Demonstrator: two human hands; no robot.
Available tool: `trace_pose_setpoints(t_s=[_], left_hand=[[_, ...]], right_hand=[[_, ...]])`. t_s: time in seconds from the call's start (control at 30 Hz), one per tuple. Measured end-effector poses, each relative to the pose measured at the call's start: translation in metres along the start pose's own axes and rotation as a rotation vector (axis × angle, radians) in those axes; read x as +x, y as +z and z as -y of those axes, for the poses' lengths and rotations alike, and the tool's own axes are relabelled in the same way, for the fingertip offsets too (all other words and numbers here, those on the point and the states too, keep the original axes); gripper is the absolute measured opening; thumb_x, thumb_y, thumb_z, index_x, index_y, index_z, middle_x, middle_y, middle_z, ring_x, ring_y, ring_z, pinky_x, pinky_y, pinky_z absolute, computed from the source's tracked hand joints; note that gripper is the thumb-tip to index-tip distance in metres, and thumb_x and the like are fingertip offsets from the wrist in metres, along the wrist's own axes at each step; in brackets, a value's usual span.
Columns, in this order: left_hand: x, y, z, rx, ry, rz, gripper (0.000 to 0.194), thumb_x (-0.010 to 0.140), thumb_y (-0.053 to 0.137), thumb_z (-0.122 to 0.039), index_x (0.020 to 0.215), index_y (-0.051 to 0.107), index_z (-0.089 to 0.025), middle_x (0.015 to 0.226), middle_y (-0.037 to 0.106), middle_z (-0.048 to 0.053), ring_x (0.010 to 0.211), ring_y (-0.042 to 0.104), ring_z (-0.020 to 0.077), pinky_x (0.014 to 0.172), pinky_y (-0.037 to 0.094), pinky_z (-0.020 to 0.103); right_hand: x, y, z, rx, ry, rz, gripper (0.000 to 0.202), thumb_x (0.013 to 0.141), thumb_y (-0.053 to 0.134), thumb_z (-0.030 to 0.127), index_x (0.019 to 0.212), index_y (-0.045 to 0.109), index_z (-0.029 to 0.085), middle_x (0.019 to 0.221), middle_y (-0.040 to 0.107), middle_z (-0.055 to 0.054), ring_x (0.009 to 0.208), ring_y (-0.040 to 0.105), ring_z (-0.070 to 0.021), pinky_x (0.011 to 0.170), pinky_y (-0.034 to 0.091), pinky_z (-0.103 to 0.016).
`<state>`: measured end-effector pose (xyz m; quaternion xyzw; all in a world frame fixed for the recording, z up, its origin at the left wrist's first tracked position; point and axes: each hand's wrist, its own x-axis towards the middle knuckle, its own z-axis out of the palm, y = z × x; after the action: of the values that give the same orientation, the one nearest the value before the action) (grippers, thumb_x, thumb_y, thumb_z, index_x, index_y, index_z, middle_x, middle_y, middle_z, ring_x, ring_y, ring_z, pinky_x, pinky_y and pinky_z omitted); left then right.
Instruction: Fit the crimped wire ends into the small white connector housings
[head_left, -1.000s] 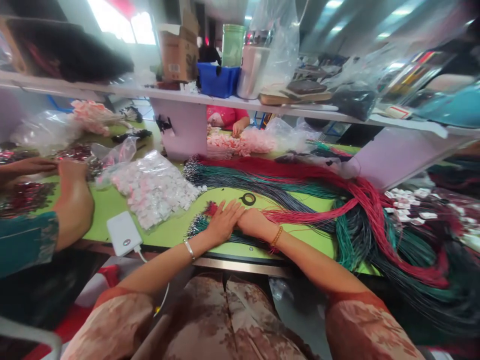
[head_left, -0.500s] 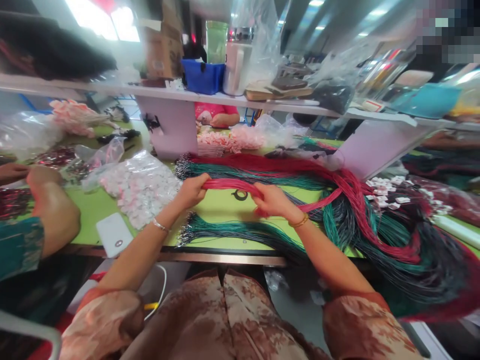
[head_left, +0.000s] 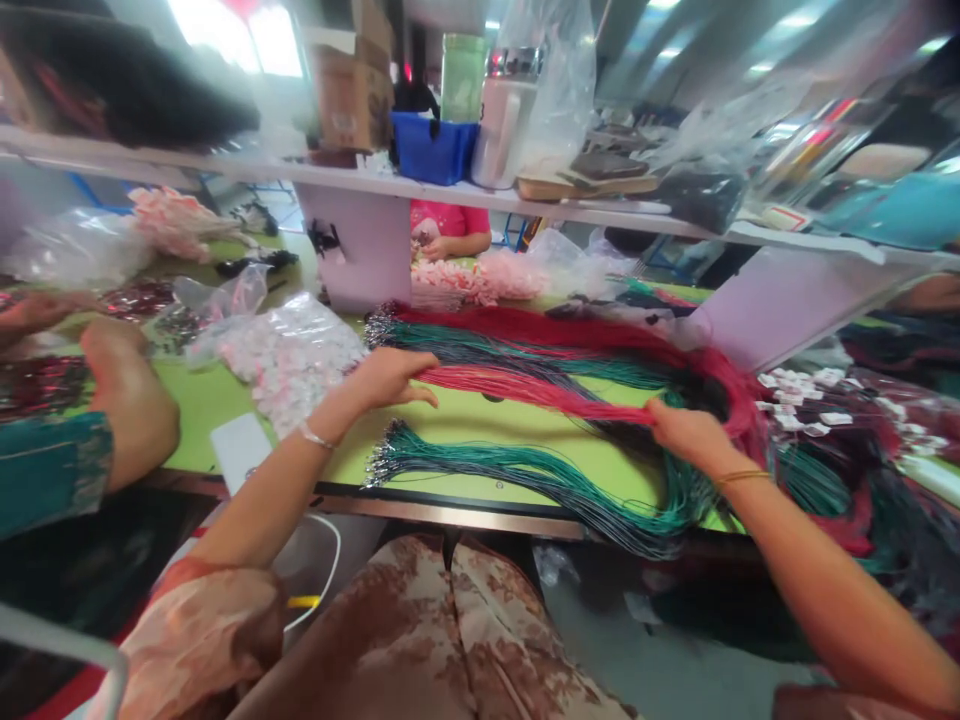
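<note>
My right hand (head_left: 686, 432) is closed round a bundle of pinkish-red cords (head_left: 525, 388) at the right of the green table. At the left end of that bundle, my left hand (head_left: 397, 378) has its thumb and fingers apart, touching or just beside the cords. Behind lie dark red cords (head_left: 525, 328) and green and black ones, with metal ends at the left. Nearer the front edge, a green and black bundle (head_left: 517, 478) curves to the right, its metal ends (head_left: 382, 460) by my left forearm.
A plastic bag of white pieces (head_left: 292, 355) and a white phone-like object (head_left: 238, 450) lie left. Across the back runs a shelf (head_left: 360, 180) with a blue bin (head_left: 433, 148). A co-worker's arm (head_left: 127, 400) is at far left; another person sits behind the shelf.
My right hand has moved right with the red bundle, which is now stretched out longer. My left hand's fingers have opened. The view has shifted slightly.
</note>
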<state>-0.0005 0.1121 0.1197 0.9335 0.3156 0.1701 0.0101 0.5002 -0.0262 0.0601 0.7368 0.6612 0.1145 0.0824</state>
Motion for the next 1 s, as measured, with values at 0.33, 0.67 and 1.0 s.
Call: trace_pose_setpoints(t_s=[0.33,0.67,1.0], left_hand=[[0.015,0.138,-0.053,0.098,-0.092,0.306,0.049,0.097,0.03,-0.05,0.135,0.054,-0.031,0.109,0.062,0.014,0.085,0.064,0.0238,0.076,0.045,0.036],[-0.014,0.136,-0.067,-0.033,-0.104,0.282,0.085,0.083,0.039,-0.073,0.15,0.032,-0.021,0.156,0.031,0.015,0.144,0.023,0.0335,0.116,0.011,0.055],[-0.016,0.139,-0.082,-0.095,-0.151,0.396,0.099,0.078,0.03,-0.081,0.154,0.017,-0.019,0.161,0.017,0.013,0.149,0.012,0.0308,0.118,0.0,0.057]], right_hand=[[-0.012,0.023,-0.042,-0.118,0.039,0.179,0.033,0.085,0.063,0.046,0.094,0.065,0.014,0.073,0.065,-0.016,0.054,0.059,-0.0196,0.054,0.026,-0.032],[-0.022,-0.013,0.008,-0.078,-0.252,-0.113,0.081,0.067,0.066,0.07,0.122,0.061,0.01,0.114,0.062,-0.025,0.111,0.054,-0.0402,0.092,0.033,-0.057],[-0.06,0.042,0.14,0.267,-0.31,-0.176,0.055,0.096,0.034,0.042,0.146,0.041,0.02,0.136,0.054,-0.016,0.118,0.051,-0.0292,0.094,0.04,-0.044]])
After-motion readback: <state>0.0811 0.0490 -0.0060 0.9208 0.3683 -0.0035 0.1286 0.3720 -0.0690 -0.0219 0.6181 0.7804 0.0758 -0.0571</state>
